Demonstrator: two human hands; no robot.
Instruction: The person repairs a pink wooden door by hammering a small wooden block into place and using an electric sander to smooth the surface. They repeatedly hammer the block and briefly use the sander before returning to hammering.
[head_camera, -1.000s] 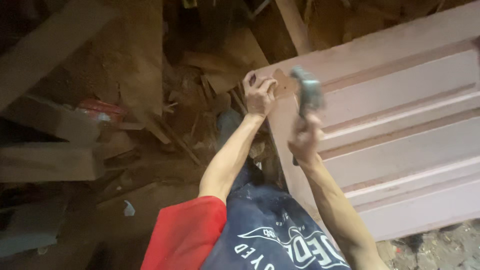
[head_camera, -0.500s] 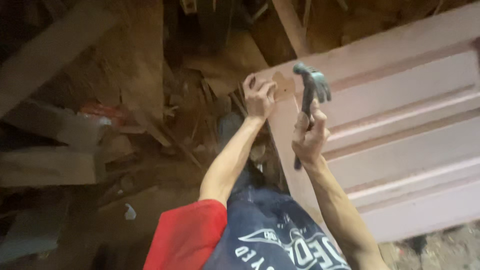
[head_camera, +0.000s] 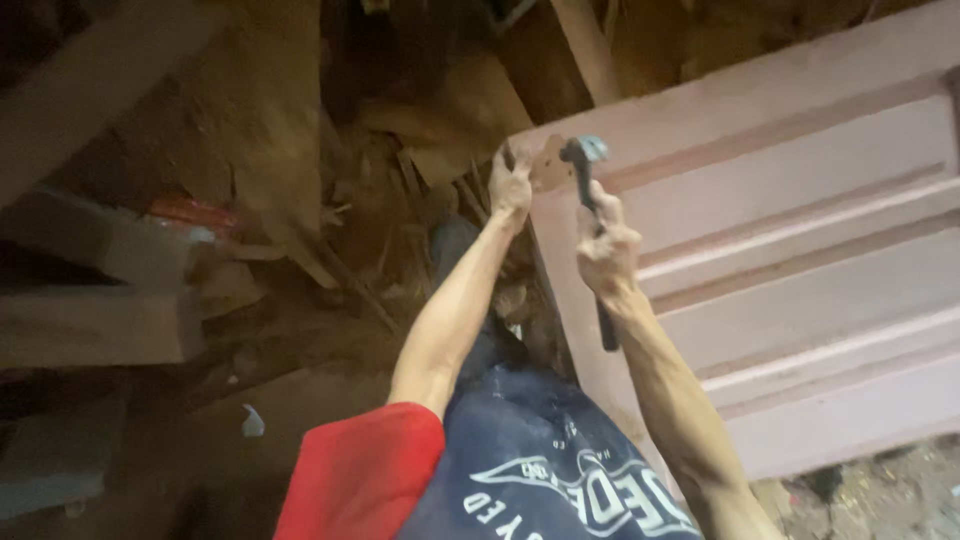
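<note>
Pink-painted panelled door is lying tilted under both hands, its corner pointing away from the person. Right hand is wrapping its grip closed around a dark hammer handle, about mid-shaft; the handle end is sticking out below the fist. Metal hammer head is sitting just above the grip, right at the door's top corner; can't tell if it is touching the wood. Left hand is resting on the door's corner edge just left of the hammer head, fingers curled over the edge; whether that grip is pinching anything small is too blurred to tell. Wood scraps and sawdust are lying beyond and left of both hands. Thick timber beams are stacked well to the left. Red object is lying among the debris near the beams. Person's red sleeve and dark printed shirt are filling the bottom of the view.
</note>
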